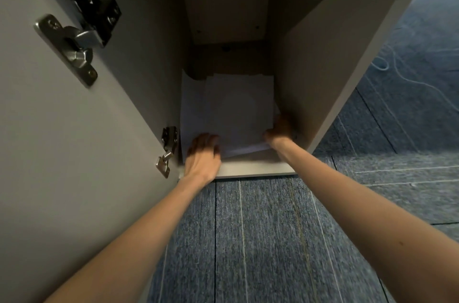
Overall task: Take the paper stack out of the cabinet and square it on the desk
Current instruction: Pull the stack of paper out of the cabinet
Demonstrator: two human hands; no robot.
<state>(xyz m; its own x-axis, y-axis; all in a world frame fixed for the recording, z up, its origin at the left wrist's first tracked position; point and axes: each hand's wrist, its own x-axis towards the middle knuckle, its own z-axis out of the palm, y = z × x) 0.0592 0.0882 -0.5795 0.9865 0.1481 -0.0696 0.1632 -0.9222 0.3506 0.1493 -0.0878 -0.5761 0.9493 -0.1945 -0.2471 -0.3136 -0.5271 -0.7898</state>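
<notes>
A loose, uneven stack of white paper (231,109) lies on the floor of the open cabinet (250,168), its sheets fanned out of line. My left hand (202,153) rests palm down on the stack's near left corner. My right hand (279,130) grips the near right corner, fingers curled under the sheets, which lift slightly there. Both forearms reach in from the bottom of the view.
The cabinet door (74,153) stands open on the left, with metal hinges (74,39) and a lower hinge (167,151). The cabinet's right wall (323,66) is close to my right hand. Blue-grey carpet (260,240) lies in front, with a thin cord (397,71) at the right.
</notes>
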